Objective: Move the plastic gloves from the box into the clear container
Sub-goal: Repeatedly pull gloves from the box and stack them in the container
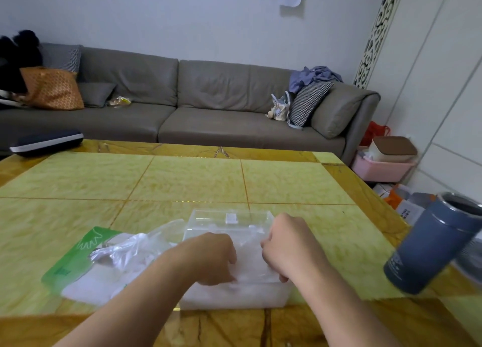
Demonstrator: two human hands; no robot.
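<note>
The tabletop (198, 179) is lying wide and bare toward the sofa (208, 106), with a blue tumbler (430, 245) standing near its right edge. The clear container (232, 224) is sitting close to the near edge, its long axis running left to right, open top packed with plastic gloves (247, 245). The green-and-white box (78, 263) is lying flat just left, gloves spilling toward the container. The left hand (208, 258) and right hand (289, 245) are pressing down into the gloves, fingers curled into the plastic.

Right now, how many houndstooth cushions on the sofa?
2. One houndstooth cushion leans against the right arm of the sofa, under a heap of blue clothing. The other is at the far left, behind the orange bag. More could be hidden.
</note>
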